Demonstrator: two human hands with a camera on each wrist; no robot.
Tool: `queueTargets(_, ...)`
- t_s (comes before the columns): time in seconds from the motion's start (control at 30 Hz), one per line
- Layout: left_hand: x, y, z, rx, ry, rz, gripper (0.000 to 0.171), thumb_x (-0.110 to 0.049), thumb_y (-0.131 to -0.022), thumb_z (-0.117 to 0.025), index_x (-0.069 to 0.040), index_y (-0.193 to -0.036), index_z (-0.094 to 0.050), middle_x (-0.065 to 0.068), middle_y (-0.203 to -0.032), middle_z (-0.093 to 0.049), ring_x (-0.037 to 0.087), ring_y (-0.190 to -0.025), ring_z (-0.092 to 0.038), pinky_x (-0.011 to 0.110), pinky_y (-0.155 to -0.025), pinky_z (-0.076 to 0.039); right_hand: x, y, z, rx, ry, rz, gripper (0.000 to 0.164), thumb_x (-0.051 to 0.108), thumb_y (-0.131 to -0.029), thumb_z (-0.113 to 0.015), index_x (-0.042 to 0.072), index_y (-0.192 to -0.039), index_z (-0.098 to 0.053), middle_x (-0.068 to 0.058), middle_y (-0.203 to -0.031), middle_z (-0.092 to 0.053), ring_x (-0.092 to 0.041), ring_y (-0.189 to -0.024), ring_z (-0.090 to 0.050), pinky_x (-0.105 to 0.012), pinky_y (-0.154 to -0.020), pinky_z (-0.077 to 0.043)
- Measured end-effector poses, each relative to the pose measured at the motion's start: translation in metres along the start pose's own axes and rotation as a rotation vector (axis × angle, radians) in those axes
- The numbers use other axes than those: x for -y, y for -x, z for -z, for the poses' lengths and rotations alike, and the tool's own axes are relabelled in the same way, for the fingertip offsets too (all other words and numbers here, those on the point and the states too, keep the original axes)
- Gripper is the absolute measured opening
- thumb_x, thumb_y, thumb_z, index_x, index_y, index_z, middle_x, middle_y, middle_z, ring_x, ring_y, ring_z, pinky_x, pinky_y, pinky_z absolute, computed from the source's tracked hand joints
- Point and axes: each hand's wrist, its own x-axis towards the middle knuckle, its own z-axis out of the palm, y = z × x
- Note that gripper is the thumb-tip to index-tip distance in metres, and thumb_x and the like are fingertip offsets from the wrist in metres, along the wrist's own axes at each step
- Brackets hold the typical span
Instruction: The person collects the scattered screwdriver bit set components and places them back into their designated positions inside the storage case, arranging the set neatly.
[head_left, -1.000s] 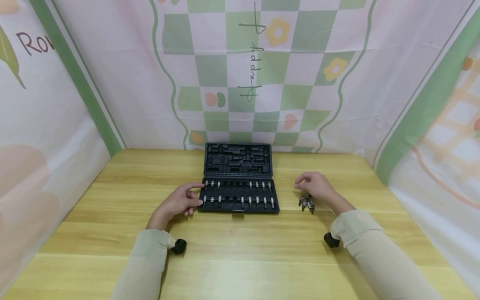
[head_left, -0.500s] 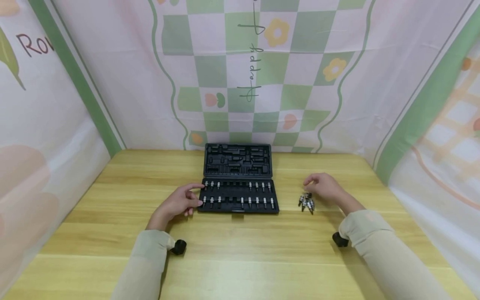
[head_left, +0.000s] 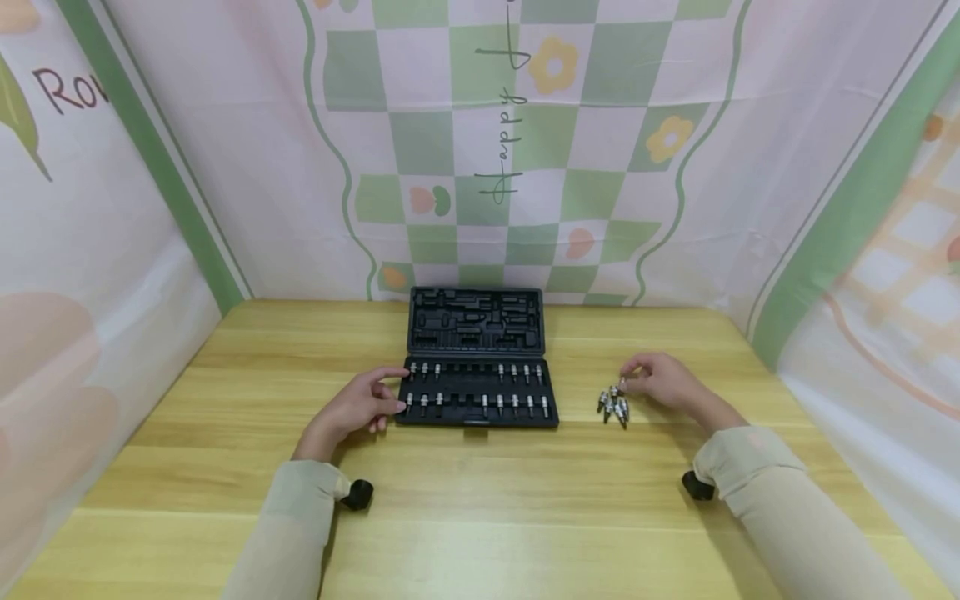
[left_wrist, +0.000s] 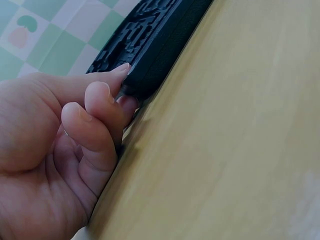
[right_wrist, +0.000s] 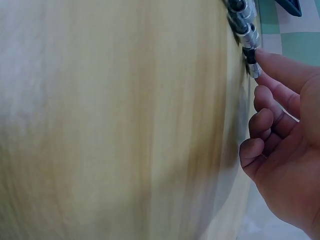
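Observation:
A black bit socket case (head_left: 465,386) lies spread out at the back middle of the table, with its lid (head_left: 476,321) up. Two rows of silver bit sockets (head_left: 514,402) sit in its tray, with vacant slots in the middle of each. My left hand (head_left: 357,404) grips the tray's left edge; thumb (left_wrist: 112,80) and fingers meet at the case's corner in the left wrist view. To the right, my right hand (head_left: 663,383) pinches a bit socket (right_wrist: 255,70) by thumb and forefinger at the edge of a small pile of bit sockets (head_left: 611,408).
The light wooden table (head_left: 480,517) runs between patterned cloth hangings (head_left: 517,150) at the back and both sides. The case's raised lid stands close before the back cloth.
My right hand has moved right and slightly toward me, from above the pile to its right edge, and its fingertips have closed on a bit socket. The left hand stays put.

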Motion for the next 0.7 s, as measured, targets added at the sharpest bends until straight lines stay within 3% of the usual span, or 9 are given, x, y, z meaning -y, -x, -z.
queueTargets(0.47, 0.0014, -0.0007, -0.0005, -0.006, 0.003, 0.007, 0.059, -0.001, -0.093, -0.063, -0.008, -0.147, -0.041, 0.017, -0.088, -0.062, 0.017, -0.050, -0.053, 0.028, -0.045, -0.046, 0.0021, 0.0012, 0.0004, 0.002, 0.031, -0.026, 0.025, 0.024, -0.089, -0.072, 0.003, -0.102, -0.069, -0.005, -0.079, -0.057, -0.021, -0.072, -0.049, -0.035, -0.067, -0.041)
queueTargets(0.7, 0.0000, -0.0004, -0.0003, -0.006, 0.004, 0.012, 0.060, -0.001, -0.093, -0.063, -0.007, -0.148, -0.039, 0.018, -0.090, -0.062, 0.017, -0.050, -0.053, 0.028, -0.045, -0.046, 0.0030, 0.0008, 0.0007, -0.038, 0.023, -0.013, 0.022, 0.022, -0.087, -0.074, 0.002, -0.096, -0.067, -0.006, -0.078, -0.057, -0.021, -0.072, -0.050, -0.035, -0.066, -0.040)
